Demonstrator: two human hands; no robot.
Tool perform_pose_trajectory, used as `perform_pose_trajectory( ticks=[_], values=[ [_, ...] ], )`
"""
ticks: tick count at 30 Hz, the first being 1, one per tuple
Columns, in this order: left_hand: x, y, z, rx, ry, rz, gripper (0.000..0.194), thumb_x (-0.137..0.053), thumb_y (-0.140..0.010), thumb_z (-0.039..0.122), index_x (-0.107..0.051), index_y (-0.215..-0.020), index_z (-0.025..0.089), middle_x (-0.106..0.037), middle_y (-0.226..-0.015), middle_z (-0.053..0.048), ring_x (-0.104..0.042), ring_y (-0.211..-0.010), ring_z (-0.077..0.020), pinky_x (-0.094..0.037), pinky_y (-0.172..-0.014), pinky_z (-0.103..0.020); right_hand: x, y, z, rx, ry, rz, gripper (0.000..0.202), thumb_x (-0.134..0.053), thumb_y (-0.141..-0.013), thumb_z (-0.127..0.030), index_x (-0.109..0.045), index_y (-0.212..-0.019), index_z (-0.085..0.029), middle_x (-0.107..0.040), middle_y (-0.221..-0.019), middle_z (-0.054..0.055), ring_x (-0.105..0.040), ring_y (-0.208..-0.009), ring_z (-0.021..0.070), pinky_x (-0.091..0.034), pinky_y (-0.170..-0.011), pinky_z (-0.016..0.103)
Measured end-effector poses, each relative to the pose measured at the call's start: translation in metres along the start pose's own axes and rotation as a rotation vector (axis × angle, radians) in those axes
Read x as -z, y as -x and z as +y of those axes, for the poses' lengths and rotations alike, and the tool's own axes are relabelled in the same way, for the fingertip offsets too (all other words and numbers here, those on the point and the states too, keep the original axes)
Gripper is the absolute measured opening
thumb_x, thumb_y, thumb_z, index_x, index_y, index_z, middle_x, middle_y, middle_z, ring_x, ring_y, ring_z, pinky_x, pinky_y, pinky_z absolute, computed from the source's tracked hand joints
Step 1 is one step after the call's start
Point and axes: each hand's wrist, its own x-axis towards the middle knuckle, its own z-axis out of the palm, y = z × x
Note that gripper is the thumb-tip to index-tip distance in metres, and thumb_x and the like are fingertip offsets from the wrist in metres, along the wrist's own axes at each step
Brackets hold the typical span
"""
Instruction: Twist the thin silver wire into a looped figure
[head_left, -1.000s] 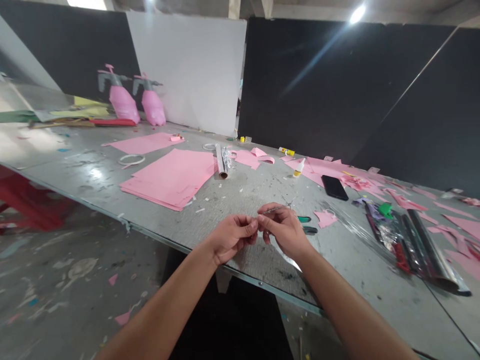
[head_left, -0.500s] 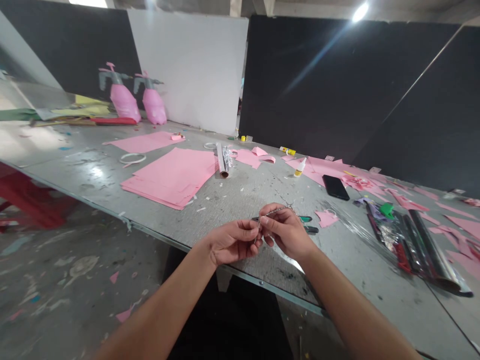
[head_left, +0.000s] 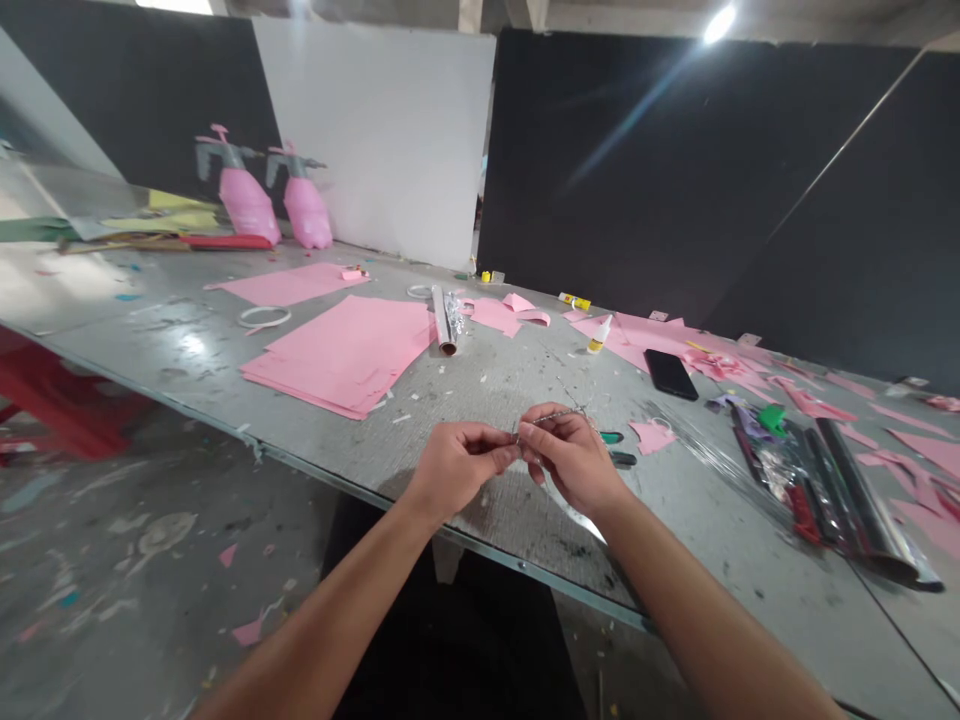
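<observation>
Over the table's front part, my left hand [head_left: 463,462] pinches the near end of a thin twisted wire [head_left: 556,415]. My right hand [head_left: 566,452] is closed on the same wire, its fingertips almost touching those of the left. The wire slants up and to the right past the right hand's fingers, with thin strands at its far end. Behind the right hand lies a tool with green and black handles [head_left: 621,458], partly hidden by that hand.
Pink sheets [head_left: 345,350] are stacked at left, beside a foil roll [head_left: 444,325]. A glue bottle [head_left: 599,336], a phone [head_left: 671,375] and pink scraps [head_left: 654,436] lie to the right. Dark rolls [head_left: 870,505] are at far right; two pink sprayers [head_left: 249,205] stand behind.
My left hand has turned over and risen slightly, its fingers now stretched toward the wire from above instead of curled beneath. My right hand has hardly moved.
</observation>
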Motion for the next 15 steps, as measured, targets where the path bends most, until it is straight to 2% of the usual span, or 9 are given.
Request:
perform_pose_trajectory(
  ticks=[3, 6, 11, 15],
  values=[
    [-0.003, 0.004, 0.003, -0.201, -0.294, 0.088, 0.005, -0.074, -0.076, 0.019, -0.078, -0.079, 0.018, -0.071, -0.076, -0.006, -0.059, -0.07, -0.017, -0.042, -0.069, -0.028, 0.001, -0.002, 0.004, 0.001, -0.014, 0.021, 0.022, -0.078, -0.074, -0.033, -0.066, -0.085, -0.017, -0.061, -0.054, -0.003, -0.052, -0.044, 0.0097, -0.043, -0.036, 0.02],
    [-0.005, 0.007, 0.001, -0.36, -0.449, 0.151, 0.01, -0.07, -0.078, 0.016, -0.077, -0.08, 0.022, -0.068, -0.08, -0.006, -0.056, -0.078, -0.0195, -0.04, -0.079, -0.029, 0.002, -0.002, 0.005, -0.002, -0.039, 0.026, 0.022, -0.078, -0.074, -0.032, -0.067, -0.085, -0.017, -0.063, -0.056, -0.002, -0.053, -0.044, 0.0102, -0.045, -0.037, 0.02],
    [-0.008, 0.007, -0.007, -0.366, -0.391, 0.202, 0.015, -0.067, -0.078, 0.012, -0.076, -0.077, 0.024, -0.061, -0.08, -0.008, -0.052, -0.093, -0.024, -0.039, -0.09, -0.03, -0.001, -0.001, 0.001, -0.019, -0.096, 0.009, 0.026, -0.077, -0.073, -0.036, -0.068, -0.087, -0.016, -0.063, -0.061, 0.0, -0.057, -0.053, 0.0123, -0.05, -0.04, 0.022],
    [-0.008, 0.004, -0.005, -0.351, -0.381, 0.171, 0.012, -0.067, -0.078, 0.014, -0.075, -0.077, 0.022, -0.064, -0.082, -0.008, -0.054, -0.09, -0.0225, -0.041, -0.088, -0.03, -0.003, 0.0, -0.003, -0.013, -0.123, 0.007, 0.026, -0.077, -0.073, -0.039, -0.067, -0.083, -0.017, -0.062, -0.063, 0.0, -0.058, -0.055, 0.0133, -0.049, -0.038, 0.022]
  ],
)
